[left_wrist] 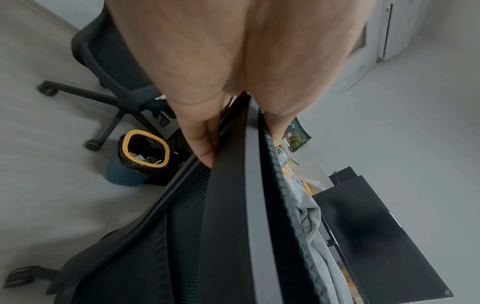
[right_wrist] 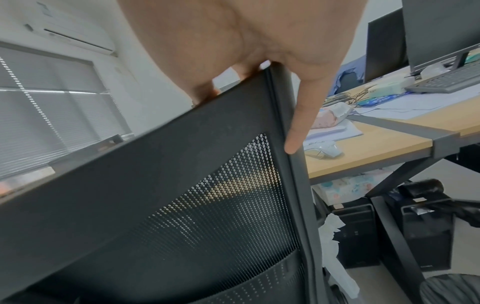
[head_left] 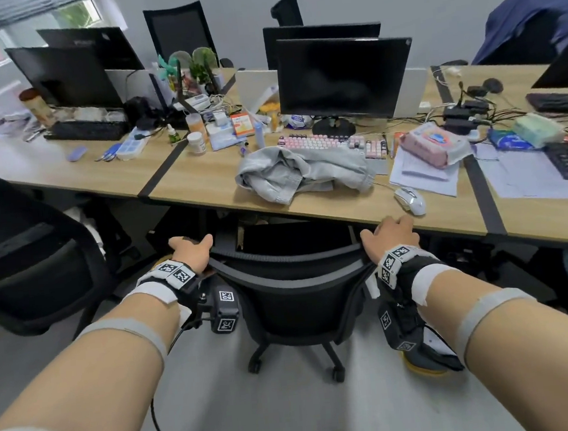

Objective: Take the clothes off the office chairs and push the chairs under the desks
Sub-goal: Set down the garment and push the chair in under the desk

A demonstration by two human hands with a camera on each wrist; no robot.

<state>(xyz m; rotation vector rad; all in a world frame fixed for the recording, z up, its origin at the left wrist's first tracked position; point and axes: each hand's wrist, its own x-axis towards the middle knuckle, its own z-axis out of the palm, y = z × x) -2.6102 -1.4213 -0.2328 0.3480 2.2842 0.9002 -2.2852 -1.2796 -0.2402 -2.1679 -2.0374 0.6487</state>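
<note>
A black mesh office chair [head_left: 291,282] stands in front of the wooden desk [head_left: 205,187], with its seat partly under the desk edge and nothing draped on it. My left hand [head_left: 191,248] grips the backrest's top left corner; in the left wrist view the left hand [left_wrist: 240,142] has its thumb behind the backrest [left_wrist: 228,226] and its fingers in front. My right hand [head_left: 391,235] grips the top right corner, and the right wrist view shows one finger [right_wrist: 296,131] lying down the frame's side. A grey jacket [head_left: 303,173] lies crumpled on the desk. A blue garment [head_left: 529,19] hangs over a far chair.
Another black chair [head_left: 30,249] stands close on the left. A yellow-rimmed bin [head_left: 427,364] sits on the floor by my right wrist. Monitor [head_left: 343,81], pink keyboard [head_left: 331,142] and mouse [head_left: 410,200] crowd the desk. Computer towers [right_wrist: 355,230] and desk legs stand underneath on the right.
</note>
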